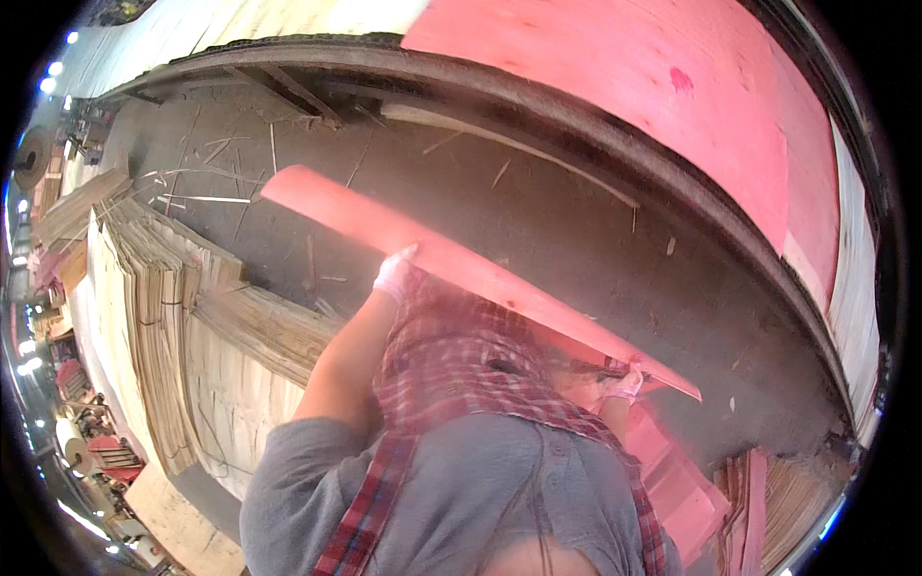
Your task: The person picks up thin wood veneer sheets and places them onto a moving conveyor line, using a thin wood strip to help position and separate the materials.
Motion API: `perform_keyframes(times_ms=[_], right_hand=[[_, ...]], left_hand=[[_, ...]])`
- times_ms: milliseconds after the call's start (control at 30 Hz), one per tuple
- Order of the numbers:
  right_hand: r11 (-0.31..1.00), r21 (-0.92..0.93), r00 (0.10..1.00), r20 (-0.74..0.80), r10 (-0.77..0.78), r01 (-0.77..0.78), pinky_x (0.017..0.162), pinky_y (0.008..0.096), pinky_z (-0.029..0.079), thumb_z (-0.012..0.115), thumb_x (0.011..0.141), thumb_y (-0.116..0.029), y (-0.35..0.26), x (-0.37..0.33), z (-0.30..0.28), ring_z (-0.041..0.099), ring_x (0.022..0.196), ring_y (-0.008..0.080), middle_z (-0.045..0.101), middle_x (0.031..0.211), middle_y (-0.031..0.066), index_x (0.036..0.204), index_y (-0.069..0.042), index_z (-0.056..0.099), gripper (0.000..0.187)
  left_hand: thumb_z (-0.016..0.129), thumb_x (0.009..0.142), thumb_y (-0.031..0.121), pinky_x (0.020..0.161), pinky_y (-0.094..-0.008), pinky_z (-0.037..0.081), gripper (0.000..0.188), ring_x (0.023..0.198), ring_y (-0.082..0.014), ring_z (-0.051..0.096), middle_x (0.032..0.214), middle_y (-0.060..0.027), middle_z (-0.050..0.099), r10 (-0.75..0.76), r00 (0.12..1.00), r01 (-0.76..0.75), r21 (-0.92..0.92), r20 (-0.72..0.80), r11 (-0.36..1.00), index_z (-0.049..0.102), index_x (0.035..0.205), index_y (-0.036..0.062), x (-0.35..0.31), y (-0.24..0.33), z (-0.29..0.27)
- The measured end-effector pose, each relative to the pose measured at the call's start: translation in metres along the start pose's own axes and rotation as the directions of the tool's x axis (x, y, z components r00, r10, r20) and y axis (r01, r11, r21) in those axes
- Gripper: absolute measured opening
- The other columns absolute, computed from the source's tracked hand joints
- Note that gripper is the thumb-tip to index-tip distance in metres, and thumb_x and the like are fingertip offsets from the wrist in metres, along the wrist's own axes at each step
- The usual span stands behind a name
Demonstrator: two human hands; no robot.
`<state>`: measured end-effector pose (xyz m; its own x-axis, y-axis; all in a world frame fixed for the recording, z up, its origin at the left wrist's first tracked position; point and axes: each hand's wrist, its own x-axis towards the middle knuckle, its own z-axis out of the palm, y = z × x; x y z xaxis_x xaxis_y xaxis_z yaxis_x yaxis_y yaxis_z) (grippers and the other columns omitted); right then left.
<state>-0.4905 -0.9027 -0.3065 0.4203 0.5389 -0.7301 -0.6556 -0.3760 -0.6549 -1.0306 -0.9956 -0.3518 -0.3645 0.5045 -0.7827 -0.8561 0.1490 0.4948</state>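
A long pink wood veneer sheet [480, 274] stretches slantwise in front of my apron, its left end farther away and its right end nearer. My left hand [396, 274], in a thin whitish glove, grips the sheet's near edge left of its middle. Near the right end my right hand [626, 381], gloved and stained pink, is closed on the same sheet; its fingers are partly hidden. Below that hand, more pink veneer sheets [677, 485] lie in a stack, partly covered by my body.
Across the far side runs a long metal-edged table [576, 120] bearing pink veneer [615, 48] and pale veneer [288, 24]. Bundled pale veneer [144, 317] stands at my left. Wood splinters [206, 199] litter the concrete floor [567, 211]. Another veneer stack [788, 499] is at lower right.
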Motion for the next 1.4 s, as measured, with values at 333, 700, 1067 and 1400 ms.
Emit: perform_keyframes(times_ms=[333,700,1067,1400], right_hand=[[-0.282,-0.927,0.874,0.090,0.478,0.249,0.058,0.0358,0.050,0.059,0.083,-0.031,0.100,-0.109,0.268,0.061,0.072,0.0217,0.062,0.087,0.0064,0.103,-0.011,0.057,0.028],[0.234,-0.921,0.716,0.389,0.580,0.310,0.047,0.0333,0.050,0.060,0.083,-0.032,0.229,-0.218,0.420,0.061,0.052,0.0229,0.063,0.069,0.0140,0.085,0.001,0.058,0.034],[0.524,-0.851,0.870,0.289,0.400,0.041,0.048,0.0364,0.049,0.053,0.089,-0.030,0.197,-0.093,0.453,0.059,0.054,0.0214,0.061,0.071,0.0072,0.095,-0.014,0.057,0.018],[0.431,-0.882,0.809,0.391,0.438,0.193,0.054,0.0356,0.051,0.053,0.087,-0.037,0.219,-0.085,0.586,0.060,0.059,0.0208,0.062,0.075,0.0095,0.099,-0.007,0.057,0.032]], left_hand=[[0.070,0.077,0.021,0.030,-0.0171,0.026,0.019,0.037,-0.0057,0.039,0.075,-0.0005,0.062,0.469,0.855,-0.480,0.005,-0.223,0.877,0.066,0.091,0.0085,-0.088,0.257,-0.057],[0.061,0.070,-0.002,0.056,-0.0232,0.042,0.016,0.066,-0.0125,0.054,0.076,-0.0012,0.059,0.813,0.582,-0.746,0.392,-0.009,0.538,0.062,0.084,0.0031,-0.140,0.517,-0.133],[0.059,0.079,0.006,0.073,-0.0254,0.047,0.012,0.077,-0.0129,0.059,0.082,-0.0060,0.065,0.970,0.226,-0.941,0.279,0.089,0.193,0.063,0.089,0.0000,-0.077,0.689,-0.040],[0.065,0.081,0.020,0.068,-0.0232,0.046,0.020,0.075,-0.0100,0.058,0.083,-0.0015,0.064,0.852,0.493,-0.803,0.468,0.174,0.369,0.062,0.091,0.0027,0.032,0.766,-0.005]])
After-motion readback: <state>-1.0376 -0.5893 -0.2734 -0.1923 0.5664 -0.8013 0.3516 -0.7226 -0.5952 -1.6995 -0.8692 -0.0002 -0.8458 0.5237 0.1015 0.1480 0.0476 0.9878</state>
